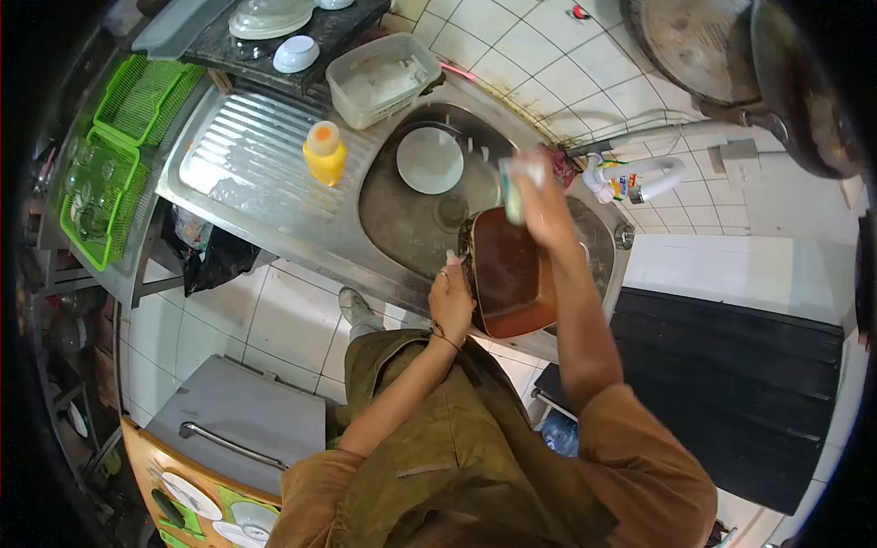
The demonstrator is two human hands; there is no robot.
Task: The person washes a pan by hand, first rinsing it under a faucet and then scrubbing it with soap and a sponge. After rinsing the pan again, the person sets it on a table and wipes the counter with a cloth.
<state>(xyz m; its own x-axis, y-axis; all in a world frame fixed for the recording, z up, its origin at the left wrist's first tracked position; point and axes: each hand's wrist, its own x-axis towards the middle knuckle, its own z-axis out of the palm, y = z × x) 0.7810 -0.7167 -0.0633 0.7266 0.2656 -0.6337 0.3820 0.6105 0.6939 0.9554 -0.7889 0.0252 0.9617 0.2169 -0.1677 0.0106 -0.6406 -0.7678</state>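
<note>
Brown pan (512, 274), lengthwise across sink (402, 228) rim

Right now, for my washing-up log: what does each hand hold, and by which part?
The left hand grips the brown pan by its rim. The right hand holds a sponge above the pan; blur hides the exact grip.

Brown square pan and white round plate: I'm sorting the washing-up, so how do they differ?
The brown square pan is square-cornered with raised sides; the white round plate is round and shallow. The pan leans tilted at the steel sink's front edge; the plate lies flat in the basin. The left hand holds the pan's rim; nothing touches the plate. Both are in the sink.
</note>
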